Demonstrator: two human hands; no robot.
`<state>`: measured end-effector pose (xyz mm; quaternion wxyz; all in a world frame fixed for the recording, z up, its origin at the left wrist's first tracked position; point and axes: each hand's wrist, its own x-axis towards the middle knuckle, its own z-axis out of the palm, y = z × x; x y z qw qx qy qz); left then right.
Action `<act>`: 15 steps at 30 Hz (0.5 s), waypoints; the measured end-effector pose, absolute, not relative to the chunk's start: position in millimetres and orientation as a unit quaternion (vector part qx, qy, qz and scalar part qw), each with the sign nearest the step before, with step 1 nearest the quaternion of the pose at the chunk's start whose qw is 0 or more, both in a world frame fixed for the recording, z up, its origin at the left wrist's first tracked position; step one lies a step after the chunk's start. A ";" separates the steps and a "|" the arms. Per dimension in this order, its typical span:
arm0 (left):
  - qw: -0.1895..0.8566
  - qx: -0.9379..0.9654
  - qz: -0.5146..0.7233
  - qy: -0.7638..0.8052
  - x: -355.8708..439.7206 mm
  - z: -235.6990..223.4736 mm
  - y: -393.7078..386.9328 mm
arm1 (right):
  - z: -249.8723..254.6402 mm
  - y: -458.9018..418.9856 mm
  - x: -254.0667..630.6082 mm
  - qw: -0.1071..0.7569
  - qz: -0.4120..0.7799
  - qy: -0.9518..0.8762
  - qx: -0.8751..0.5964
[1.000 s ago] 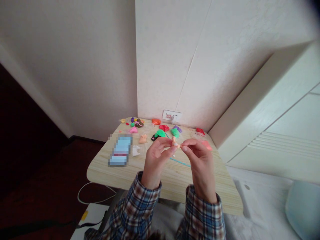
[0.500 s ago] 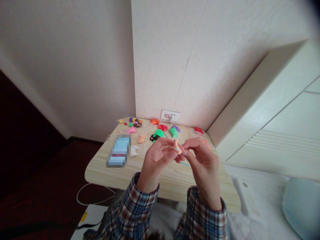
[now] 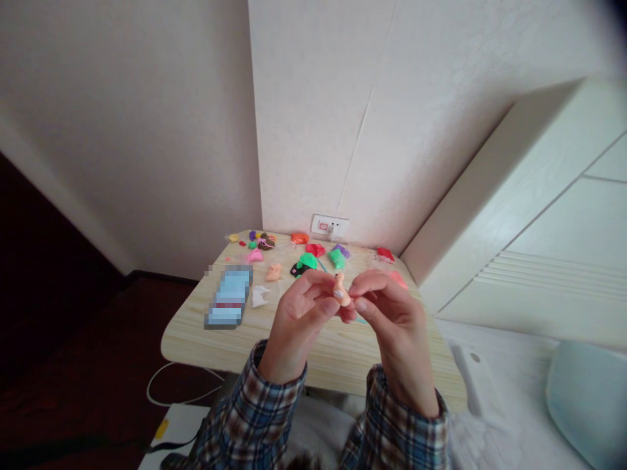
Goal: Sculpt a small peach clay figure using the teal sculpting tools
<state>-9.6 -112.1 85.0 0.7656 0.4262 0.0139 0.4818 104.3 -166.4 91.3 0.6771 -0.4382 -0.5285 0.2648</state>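
Note:
Above the table, a small peach-coloured clay figure (image 3: 341,292) with a narrow top and a pale grey-white patch sits between my two hands. My left hand (image 3: 306,307) pinches it from the left, between thumb and fingers. From the right, my right hand (image 3: 392,310) has thumb and forefinger closed at the figure's lower right end. Just behind lie a green lump of clay (image 3: 307,261) and a black piece (image 3: 296,269) with a small pink mark. A light blue stick (image 3: 361,320) shows partly beneath my hands.
On the wooden table (image 3: 196,339) lie a phone (image 3: 229,297) with a blurred screen, a white scrap (image 3: 260,296), a peach clay packet (image 3: 273,272), a green packet (image 3: 336,258), and red packets (image 3: 315,250). A wall socket (image 3: 330,226) with a plug is behind; a white cabinet (image 3: 553,228) stands right.
The whole view has shifted slightly. The clay figure has tilted a little between my fingers, and the right thumb and forefinger have moved slightly on its right side.

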 end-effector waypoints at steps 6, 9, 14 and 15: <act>0.763 0.433 0.479 0.022 -9.3 87.3 -113.2 | 94.0 -169.4 106.3 0.678 0.209 -0.549 -0.442; 0.764 0.433 0.479 0.018 -9.5 88.2 -113.5 | 95.7 -172.0 106.5 0.669 0.192 -0.556 -0.455; 0.763 0.435 0.476 0.032 -10.3 87.7 -113.7 | 99.4 -175.9 105.2 0.650 0.176 -0.560 -0.483; 0.763 0.435 0.476 0.032 -10.3 87.5 -113.8 | 100.1 -176.3 105.0 0.645 0.175 -0.562 -0.488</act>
